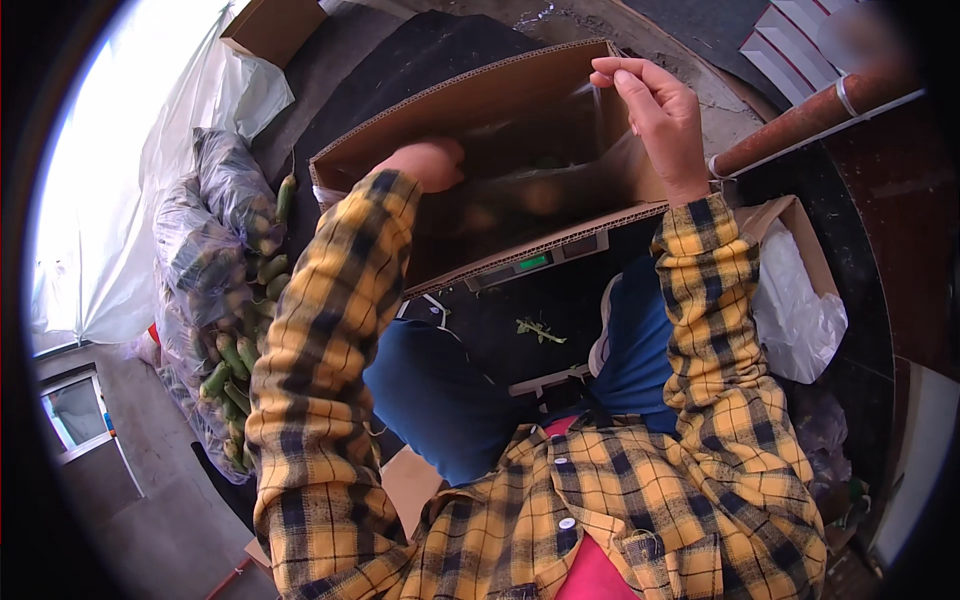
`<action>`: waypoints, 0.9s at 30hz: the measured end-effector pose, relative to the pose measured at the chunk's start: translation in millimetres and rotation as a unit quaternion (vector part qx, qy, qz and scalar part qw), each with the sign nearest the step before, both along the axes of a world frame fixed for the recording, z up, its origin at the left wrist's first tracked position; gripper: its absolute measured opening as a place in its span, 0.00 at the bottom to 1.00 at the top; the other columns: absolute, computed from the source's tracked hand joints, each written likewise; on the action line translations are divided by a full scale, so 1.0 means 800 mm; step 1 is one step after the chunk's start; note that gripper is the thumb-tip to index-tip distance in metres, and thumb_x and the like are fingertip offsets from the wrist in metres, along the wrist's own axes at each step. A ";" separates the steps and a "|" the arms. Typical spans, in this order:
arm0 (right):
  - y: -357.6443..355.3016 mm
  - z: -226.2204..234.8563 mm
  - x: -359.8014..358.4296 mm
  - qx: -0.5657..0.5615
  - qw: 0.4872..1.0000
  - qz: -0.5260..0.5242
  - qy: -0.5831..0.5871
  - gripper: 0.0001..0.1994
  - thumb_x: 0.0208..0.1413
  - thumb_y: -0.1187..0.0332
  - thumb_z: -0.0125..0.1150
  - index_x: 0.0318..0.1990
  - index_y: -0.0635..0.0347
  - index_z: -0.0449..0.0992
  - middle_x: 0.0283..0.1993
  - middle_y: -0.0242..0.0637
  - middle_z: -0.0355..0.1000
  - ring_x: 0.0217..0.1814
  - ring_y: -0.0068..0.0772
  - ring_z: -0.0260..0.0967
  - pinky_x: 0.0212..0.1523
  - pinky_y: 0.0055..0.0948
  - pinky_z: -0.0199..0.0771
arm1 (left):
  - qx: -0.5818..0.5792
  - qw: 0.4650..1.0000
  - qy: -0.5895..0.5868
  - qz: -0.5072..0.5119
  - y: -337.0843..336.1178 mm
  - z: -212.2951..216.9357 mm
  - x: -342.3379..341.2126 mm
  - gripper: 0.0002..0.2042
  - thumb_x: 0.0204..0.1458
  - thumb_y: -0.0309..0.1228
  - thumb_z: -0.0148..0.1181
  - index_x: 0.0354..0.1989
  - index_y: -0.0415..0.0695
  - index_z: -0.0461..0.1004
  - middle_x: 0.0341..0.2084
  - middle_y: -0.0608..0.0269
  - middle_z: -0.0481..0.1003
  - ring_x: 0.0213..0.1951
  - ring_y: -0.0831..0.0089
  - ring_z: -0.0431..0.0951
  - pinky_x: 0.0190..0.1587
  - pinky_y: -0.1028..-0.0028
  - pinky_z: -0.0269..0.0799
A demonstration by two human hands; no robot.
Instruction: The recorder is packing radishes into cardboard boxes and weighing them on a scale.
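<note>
In front of me stands an open cardboard box (pixel 480 95), with a clear plastic bag (pixel 610 150) lining its inside. My right hand (pixel 660 115) is raised over the box's right end, thumb and forefinger pinching the bag's edge. My left hand (pixel 428 165) reaches over the box's left side, its fingers curled in toward the interior. What those fingers hold, if anything, is hidden in shadow. Through the plastic, pale rounded shapes show dimly at the bottom of the box; their kind I cannot make out.
Beneath the box is a scale with a lit green display (pixel 533 262). Long green cucumber-like vegetables (pixel 235 355) spill from plastic bags (pixel 205 255) at the left. A carton with white plastic (pixel 795 300) stands at right, near a rusty pipe (pixel 800 125). A leafy scrap (pixel 540 330) lies between my knees.
</note>
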State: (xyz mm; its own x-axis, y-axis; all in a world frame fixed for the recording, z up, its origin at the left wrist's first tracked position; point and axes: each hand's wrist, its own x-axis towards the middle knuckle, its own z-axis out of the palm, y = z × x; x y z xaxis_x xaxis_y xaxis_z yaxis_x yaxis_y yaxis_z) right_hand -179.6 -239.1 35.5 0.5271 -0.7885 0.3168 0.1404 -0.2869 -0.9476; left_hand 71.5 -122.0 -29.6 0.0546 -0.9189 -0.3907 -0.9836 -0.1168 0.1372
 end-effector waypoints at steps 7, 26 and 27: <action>0.000 -0.003 0.005 -0.108 0.992 -0.030 0.050 0.09 0.56 0.72 0.52 0.37 0.64 0.78 0.32 0.31 0.75 0.27 0.12 0.66 0.30 0.13 0.67 | 0.256 0.960 0.114 0.009 -0.014 -0.095 0.012 0.24 0.42 0.51 0.64 0.43 0.46 0.77 0.34 0.53 0.78 0.39 0.60 0.77 0.45 0.64 0.69; 0.003 -0.003 -0.013 -0.147 0.984 -0.019 0.101 0.07 0.56 0.72 0.52 0.33 0.64 0.77 0.29 0.33 0.74 0.31 0.19 0.71 0.31 0.17 0.69 | 0.184 0.915 -0.357 0.039 -0.030 -0.244 -0.014 0.13 0.44 0.41 0.59 0.31 0.44 0.79 0.31 0.56 0.77 0.35 0.62 0.79 0.31 0.52 0.73; 0.010 0.003 -0.003 -0.125 0.988 -0.011 0.089 0.07 0.56 0.72 0.52 0.33 0.64 0.77 0.29 0.33 0.74 0.32 0.18 0.71 0.32 0.17 0.68 | 0.187 0.920 -0.342 0.047 -0.013 -0.184 -0.002 0.13 0.44 0.41 0.59 0.29 0.44 0.79 0.30 0.56 0.77 0.35 0.63 0.79 0.31 0.52 0.73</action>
State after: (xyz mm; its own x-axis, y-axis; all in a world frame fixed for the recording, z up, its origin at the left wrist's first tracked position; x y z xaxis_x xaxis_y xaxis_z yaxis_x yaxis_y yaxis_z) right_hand -181.8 -230.9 37.6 0.5753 -0.7092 0.4074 -0.0301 -0.5161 -0.8560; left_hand 70.0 -132.6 -176.6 0.4771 -0.7060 -0.5233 -0.8085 -0.1193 -0.5762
